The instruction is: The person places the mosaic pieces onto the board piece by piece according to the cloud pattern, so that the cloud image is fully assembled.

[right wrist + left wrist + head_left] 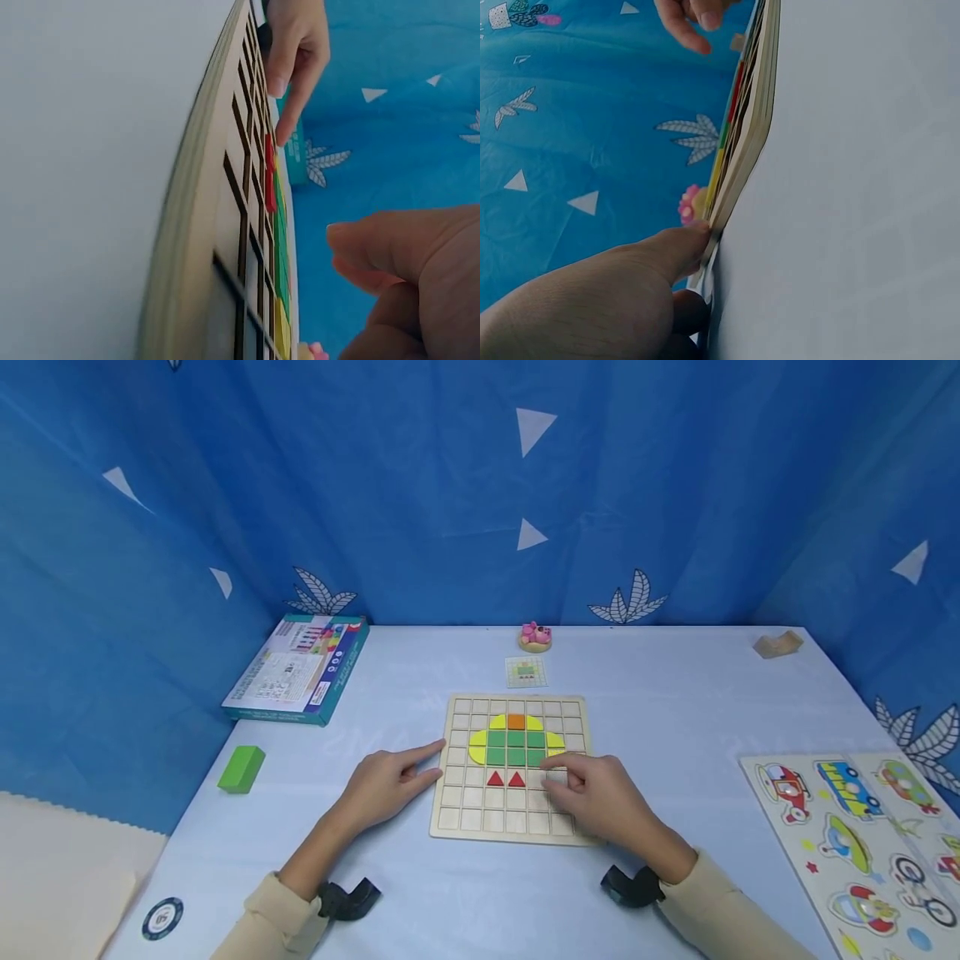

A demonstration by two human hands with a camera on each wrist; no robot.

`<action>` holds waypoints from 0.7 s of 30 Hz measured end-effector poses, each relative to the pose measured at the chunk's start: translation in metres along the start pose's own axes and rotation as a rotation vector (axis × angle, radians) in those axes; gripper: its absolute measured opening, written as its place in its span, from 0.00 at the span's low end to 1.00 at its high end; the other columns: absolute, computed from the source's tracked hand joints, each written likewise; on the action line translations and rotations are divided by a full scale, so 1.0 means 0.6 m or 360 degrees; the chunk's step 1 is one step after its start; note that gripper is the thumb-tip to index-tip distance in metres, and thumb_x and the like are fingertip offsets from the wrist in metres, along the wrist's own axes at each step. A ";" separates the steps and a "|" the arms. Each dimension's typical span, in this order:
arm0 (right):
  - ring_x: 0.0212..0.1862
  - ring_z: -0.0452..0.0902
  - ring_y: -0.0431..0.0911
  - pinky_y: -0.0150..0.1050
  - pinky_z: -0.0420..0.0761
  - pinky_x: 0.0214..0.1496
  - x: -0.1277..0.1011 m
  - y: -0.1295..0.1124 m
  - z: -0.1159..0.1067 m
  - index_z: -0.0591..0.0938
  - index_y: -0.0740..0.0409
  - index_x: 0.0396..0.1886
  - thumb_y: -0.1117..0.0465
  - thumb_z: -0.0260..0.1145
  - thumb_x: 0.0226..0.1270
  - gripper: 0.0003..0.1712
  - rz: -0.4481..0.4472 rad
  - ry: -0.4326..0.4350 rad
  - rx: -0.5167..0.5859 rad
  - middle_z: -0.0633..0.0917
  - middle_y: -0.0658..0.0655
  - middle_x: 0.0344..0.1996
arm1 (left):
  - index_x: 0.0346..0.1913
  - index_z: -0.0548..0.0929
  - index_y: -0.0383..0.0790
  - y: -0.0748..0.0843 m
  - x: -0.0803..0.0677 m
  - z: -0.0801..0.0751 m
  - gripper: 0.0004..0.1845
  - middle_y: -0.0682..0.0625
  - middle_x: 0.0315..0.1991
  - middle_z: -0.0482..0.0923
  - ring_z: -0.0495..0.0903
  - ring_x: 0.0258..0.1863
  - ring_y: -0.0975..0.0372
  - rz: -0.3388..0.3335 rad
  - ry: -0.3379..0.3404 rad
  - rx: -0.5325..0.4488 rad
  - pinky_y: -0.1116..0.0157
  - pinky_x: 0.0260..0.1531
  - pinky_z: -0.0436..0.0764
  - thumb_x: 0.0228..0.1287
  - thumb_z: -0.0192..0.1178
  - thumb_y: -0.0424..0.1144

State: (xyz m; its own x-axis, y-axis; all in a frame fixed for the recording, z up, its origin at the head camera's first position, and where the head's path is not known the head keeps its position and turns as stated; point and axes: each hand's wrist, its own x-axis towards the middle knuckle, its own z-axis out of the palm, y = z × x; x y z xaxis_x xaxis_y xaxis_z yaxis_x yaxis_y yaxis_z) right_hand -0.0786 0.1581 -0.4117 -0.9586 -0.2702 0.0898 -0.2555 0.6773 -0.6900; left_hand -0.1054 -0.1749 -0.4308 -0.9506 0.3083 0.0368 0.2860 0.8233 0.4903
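A wooden grid board [461, 818] lies flat before me. On it, green squares [516, 747] sit in two rows, with yellow curved pieces [477, 747] around them and an orange square [516, 722] on top. Two red triangles [495, 779] lie below the green rows. My left hand [386, 785] touches the board's left edge with straight thumb and index finger. Over the board's right part is my right hand [603, 793], thumb and index finger apart near the lower right green square. No piece shows between them; its other fingers are partly hidden.
Behind the board lie a small pattern card [527, 672] and a pink figurine [535, 637]. At left are a flat game box [296, 668], a green block [242, 769] and a round chip [162, 918]. A picture puzzle board [817, 852] occupies the right; a brown piece [777, 644] lies farther back.
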 end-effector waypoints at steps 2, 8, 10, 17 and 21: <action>0.14 0.54 0.35 0.32 0.57 0.19 -0.015 0.005 -0.012 0.90 0.48 0.46 0.58 0.76 0.65 0.10 0.0026 0.0001 0.0002 0.62 0.42 0.09 | 0.69 0.79 0.58 0.000 0.000 -0.001 0.27 0.60 0.13 0.65 0.61 0.13 0.66 0.0001 0.0002 0.0005 0.67 0.20 0.60 0.70 0.65 0.56; 0.15 0.56 0.34 0.32 0.61 0.21 -0.058 0.027 -0.057 0.90 0.47 0.46 0.59 0.76 0.63 0.12 0.0013 -0.0102 -0.0151 0.63 0.39 0.10 | 0.69 0.79 0.57 0.001 -0.001 -0.001 0.27 0.60 0.13 0.65 0.62 0.13 0.66 0.0003 0.0002 -0.0006 0.67 0.20 0.61 0.70 0.65 0.55; 0.15 0.58 0.34 0.33 0.63 0.21 -0.071 0.037 -0.074 0.89 0.47 0.47 0.59 0.77 0.62 0.13 0.0014 -0.0164 -0.0209 0.65 0.40 0.10 | 0.69 0.79 0.57 0.002 -0.001 -0.001 0.27 0.60 0.13 0.65 0.62 0.13 0.66 0.0002 -0.0002 -0.0017 0.67 0.20 0.61 0.70 0.65 0.55; 0.17 0.62 0.37 0.32 0.65 0.22 -0.100 0.077 -0.122 0.88 0.45 0.54 0.56 0.78 0.60 0.20 0.0163 -0.0352 -0.0194 0.67 0.42 0.12 | 0.69 0.80 0.57 0.003 -0.001 0.000 0.27 0.60 0.13 0.65 0.62 0.13 0.66 0.0004 0.0012 -0.0014 0.67 0.20 0.60 0.70 0.66 0.55; 0.18 0.63 0.38 0.32 0.65 0.22 -0.112 0.094 -0.136 0.86 0.45 0.57 0.55 0.78 0.60 0.24 0.0221 -0.0409 -0.0182 0.68 0.43 0.14 | 0.69 0.79 0.58 0.000 -0.002 0.001 0.27 0.60 0.13 0.64 0.62 0.13 0.66 0.0005 0.0011 -0.0006 0.67 0.20 0.61 0.69 0.66 0.56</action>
State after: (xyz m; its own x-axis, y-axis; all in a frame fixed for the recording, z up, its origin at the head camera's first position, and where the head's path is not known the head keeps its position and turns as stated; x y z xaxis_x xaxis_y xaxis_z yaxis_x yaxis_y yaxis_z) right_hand -0.0389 0.2703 -0.3978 -0.9260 -0.3238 -0.1941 -0.1507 0.7886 -0.5962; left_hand -0.1042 -0.1747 -0.4312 -0.9505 0.3076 0.0443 0.2885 0.8205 0.4935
